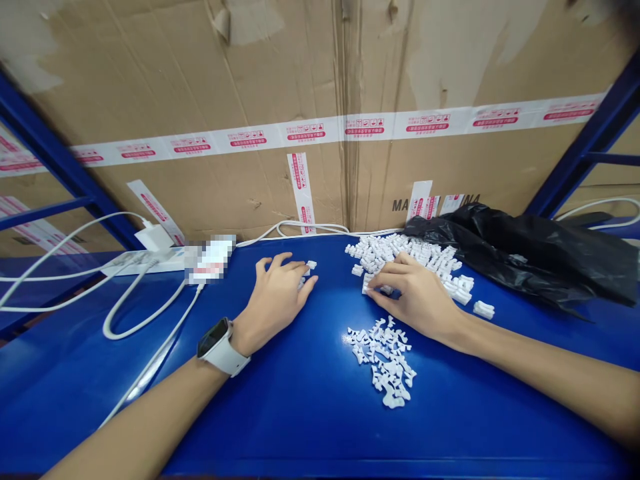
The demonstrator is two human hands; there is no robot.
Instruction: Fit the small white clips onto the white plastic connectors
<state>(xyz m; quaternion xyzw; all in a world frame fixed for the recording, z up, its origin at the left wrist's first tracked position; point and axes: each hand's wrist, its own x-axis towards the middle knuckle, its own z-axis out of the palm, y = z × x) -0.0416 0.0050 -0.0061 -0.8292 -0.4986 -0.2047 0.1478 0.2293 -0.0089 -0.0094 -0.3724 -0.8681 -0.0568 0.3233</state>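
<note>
Nearest the head camera, forearms (550, 380) lay across a blue workbench (280, 427). The left hand (274, 300) spread beside a few white plastic pieces (311, 265); the right hand (415, 299) curved its fingers against a loose heap (400, 257), any pinch hidden. A careless sweep could mix pieces into the separate pile (385, 360).

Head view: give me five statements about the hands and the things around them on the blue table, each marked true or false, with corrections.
1. The left hand has a smartwatch on its wrist. True.
2. The right hand touches white plastic pieces. True.
3. A black plastic bag sits at the table's left end. False: the black plastic bag lies at the far right of the blue table.
4. The left hand grips a power strip. False: the power strip lies off to its left, apart from it.
5. White tape with red print runs across the cardboard behind the table. True.
</note>
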